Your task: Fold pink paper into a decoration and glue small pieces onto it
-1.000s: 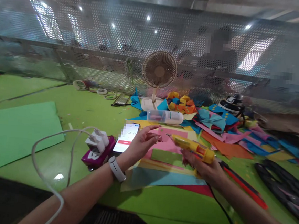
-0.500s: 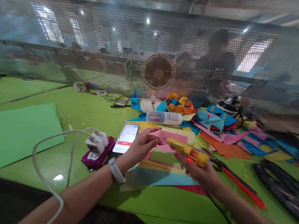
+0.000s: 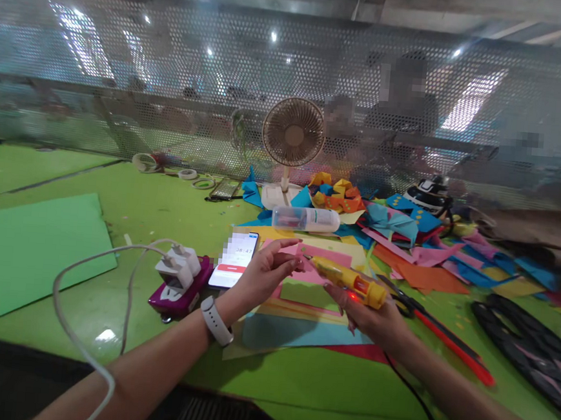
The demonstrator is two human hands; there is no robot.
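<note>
My right hand (image 3: 376, 318) is wrapped round a yellow hot glue gun (image 3: 352, 283), whose metal nozzle points left. A red light glows on its underside, and a black cord hangs from it. Close to the nozzle, the thumb and fingers of my left hand (image 3: 266, 270) are pinched together; anything small between them is too hard to make out. Beneath both hands lies a stack of coloured paper, with a green piece (image 3: 305, 294), a pink sheet (image 3: 332, 255) and a light blue sheet (image 3: 280, 333) showing.
Left of the hands are a lit phone (image 3: 231, 264) and a purple power strip (image 3: 169, 303) with white plugs (image 3: 179, 268). A fan (image 3: 293, 133), a clear bottle (image 3: 306, 219) and folded paper pieces (image 3: 342, 195) stand behind. Red-and-black scissors (image 3: 449, 343) lie right.
The view has shifted slightly, so everything on the table sits a little further left. Both hands keep nearly the same pose, with the glue gun's nozzle still near the left fingertips.
</note>
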